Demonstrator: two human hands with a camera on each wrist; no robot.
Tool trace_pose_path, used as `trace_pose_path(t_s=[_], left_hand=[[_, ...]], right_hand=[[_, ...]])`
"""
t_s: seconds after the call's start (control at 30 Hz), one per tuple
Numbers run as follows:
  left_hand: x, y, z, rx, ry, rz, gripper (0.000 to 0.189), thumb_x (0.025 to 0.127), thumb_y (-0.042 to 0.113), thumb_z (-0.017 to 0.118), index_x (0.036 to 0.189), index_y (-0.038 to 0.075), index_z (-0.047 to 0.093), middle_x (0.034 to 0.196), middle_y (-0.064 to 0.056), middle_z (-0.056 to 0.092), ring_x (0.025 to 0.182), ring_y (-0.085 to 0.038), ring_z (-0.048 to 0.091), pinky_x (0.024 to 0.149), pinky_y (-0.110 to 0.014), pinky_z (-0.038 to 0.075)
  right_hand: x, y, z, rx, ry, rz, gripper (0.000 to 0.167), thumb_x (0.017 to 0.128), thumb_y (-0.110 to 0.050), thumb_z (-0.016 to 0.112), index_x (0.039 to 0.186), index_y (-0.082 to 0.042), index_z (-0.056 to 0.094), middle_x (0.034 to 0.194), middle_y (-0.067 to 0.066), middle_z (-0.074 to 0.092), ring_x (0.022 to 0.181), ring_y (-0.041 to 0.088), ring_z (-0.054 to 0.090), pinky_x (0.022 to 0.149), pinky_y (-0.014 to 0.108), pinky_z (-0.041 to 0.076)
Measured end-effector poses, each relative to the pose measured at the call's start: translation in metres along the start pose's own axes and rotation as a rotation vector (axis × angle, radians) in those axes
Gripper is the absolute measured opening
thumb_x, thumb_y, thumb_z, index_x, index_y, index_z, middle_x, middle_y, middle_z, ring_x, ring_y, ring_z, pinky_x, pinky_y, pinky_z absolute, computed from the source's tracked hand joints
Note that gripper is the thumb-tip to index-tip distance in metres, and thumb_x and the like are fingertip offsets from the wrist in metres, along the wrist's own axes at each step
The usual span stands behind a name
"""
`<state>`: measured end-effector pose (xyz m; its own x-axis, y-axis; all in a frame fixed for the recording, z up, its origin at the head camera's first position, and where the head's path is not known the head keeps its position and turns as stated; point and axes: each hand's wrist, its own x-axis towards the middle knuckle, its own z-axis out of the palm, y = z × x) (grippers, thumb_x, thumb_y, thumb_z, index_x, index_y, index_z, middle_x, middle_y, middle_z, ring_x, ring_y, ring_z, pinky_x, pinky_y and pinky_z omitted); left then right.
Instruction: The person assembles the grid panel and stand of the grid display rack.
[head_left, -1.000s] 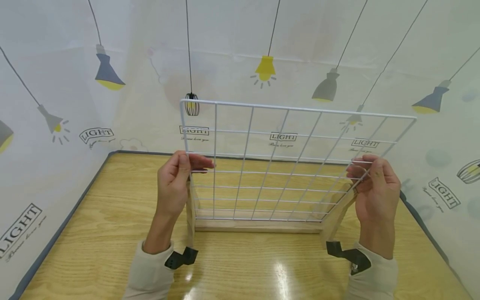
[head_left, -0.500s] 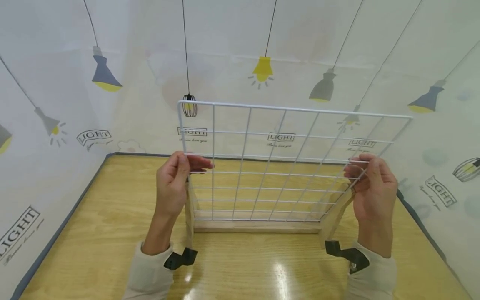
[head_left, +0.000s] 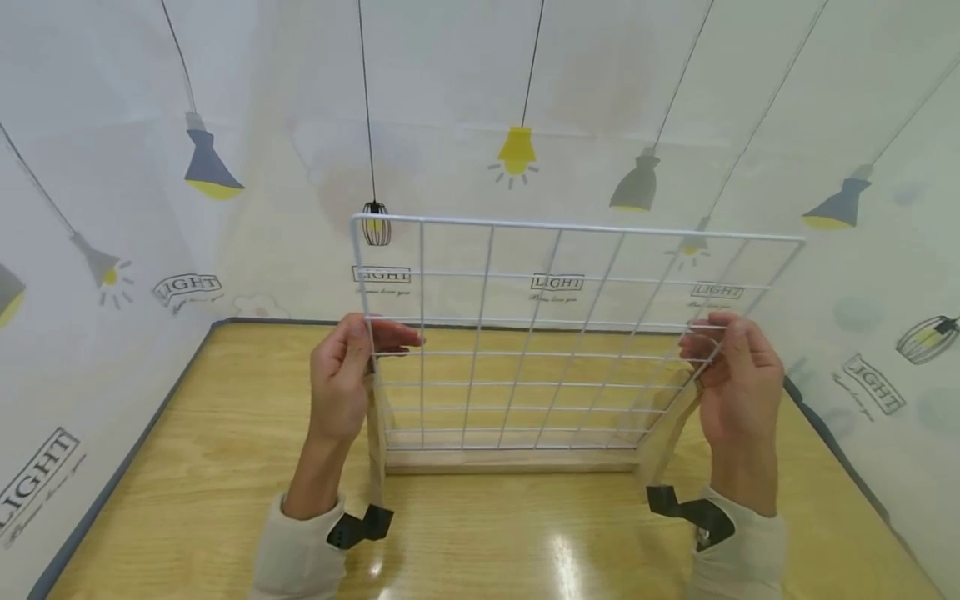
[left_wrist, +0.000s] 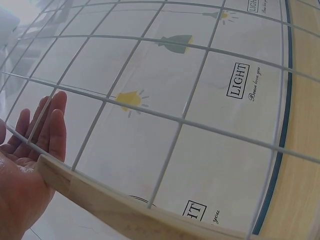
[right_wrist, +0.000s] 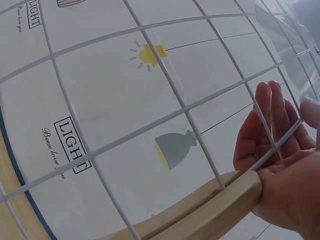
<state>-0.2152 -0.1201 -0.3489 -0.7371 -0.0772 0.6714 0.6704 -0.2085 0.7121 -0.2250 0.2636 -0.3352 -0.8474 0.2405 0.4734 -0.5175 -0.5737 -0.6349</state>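
Observation:
A white wire grid panel (head_left: 535,322) stands tilted in a pale wooden stand, its lower edge along the bottom rail (head_left: 510,461). My left hand (head_left: 341,379) pinches the panel's left edge, thumb in front and fingers reaching behind the wires. On the opposite edge, my right hand (head_left: 738,383) holds the panel the same way. Each hand is just above the top end of a wooden side piece. The right wrist view shows a groove along the right side piece (right_wrist: 220,207), with the panel's edge wire at it. The left side piece (left_wrist: 90,192) runs under the left palm.
The stand sits on a wood-grain table (head_left: 510,533) with a dark edge. Behind and beside it rises a pale wall covering (head_left: 450,150) printed with hanging lamps and "LIGHT" lettering. Black straps (head_left: 363,527) are at both sleeve cuffs.
The whole scene shifts slightly down and left in the head view. Both hands keep their hold on the panel, which barely moves against the stand.

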Motion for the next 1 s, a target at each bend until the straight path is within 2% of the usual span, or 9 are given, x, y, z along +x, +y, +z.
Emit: trace_pose_path(t_s=[0.27,0.37,0.53,0.73,0.87,1.0], left_hand=[[0.004,0.000,0.009,-0.014,-0.018,0.014,0.045,0.110,0.014,0.032,0.097,-0.023,0.054,0.093,-0.005,0.074,0.087,-0.017,0.073,0.077,-0.029,0.060],[0.005,0.001,0.012,-0.027,-0.026,0.021,0.045,0.110,0.014,0.032,0.097,-0.024,0.053,0.093,-0.003,0.074,0.088,-0.016,0.073,0.078,-0.028,0.060],[0.006,0.003,0.013,-0.010,-0.030,0.020,0.047,0.110,0.018,0.033,0.098,-0.022,0.054,0.094,-0.002,0.074,0.088,-0.016,0.072,0.078,-0.029,0.060],[0.005,0.004,0.008,0.023,-0.044,0.013,0.043,0.109,0.017,0.035,0.107,-0.021,0.054,0.098,-0.007,0.073,0.093,-0.018,0.072,0.082,-0.030,0.060],[0.003,0.004,0.001,0.087,-0.045,0.019,0.036,0.109,0.016,0.035,0.116,-0.013,0.056,0.103,-0.007,0.072,0.098,-0.018,0.070,0.086,-0.029,0.057],[0.004,0.003,-0.008,0.163,-0.061,0.044,0.034,0.108,0.012,0.035,0.123,-0.012,0.054,0.112,-0.005,0.071,0.106,-0.016,0.064,0.089,-0.028,0.050]], right_hand=[[0.005,-0.006,-0.003,-0.016,0.008,-0.047,0.023,0.100,-0.009,0.056,0.099,0.013,0.064,0.087,0.021,0.072,0.071,0.027,0.071,0.065,0.031,0.059],[0.006,-0.008,-0.005,-0.061,0.012,-0.058,0.023,0.100,-0.011,0.056,0.098,0.010,0.066,0.087,0.019,0.072,0.070,0.025,0.071,0.064,0.029,0.059],[0.006,-0.011,-0.005,0.027,-0.008,-0.036,0.024,0.099,-0.007,0.056,0.102,0.016,0.062,0.089,0.023,0.071,0.072,0.029,0.071,0.064,0.033,0.059],[0.006,-0.009,-0.004,0.064,-0.021,-0.027,0.024,0.099,-0.005,0.057,0.102,0.018,0.061,0.090,0.026,0.071,0.073,0.031,0.071,0.065,0.034,0.059],[0.005,-0.008,-0.005,0.033,-0.018,-0.020,0.024,0.099,-0.007,0.057,0.104,0.016,0.061,0.093,0.024,0.071,0.078,0.031,0.072,0.069,0.035,0.060],[0.004,-0.010,-0.009,-0.038,-0.025,-0.030,0.026,0.100,-0.009,0.056,0.108,0.015,0.060,0.098,0.023,0.071,0.084,0.030,0.073,0.073,0.034,0.060]])
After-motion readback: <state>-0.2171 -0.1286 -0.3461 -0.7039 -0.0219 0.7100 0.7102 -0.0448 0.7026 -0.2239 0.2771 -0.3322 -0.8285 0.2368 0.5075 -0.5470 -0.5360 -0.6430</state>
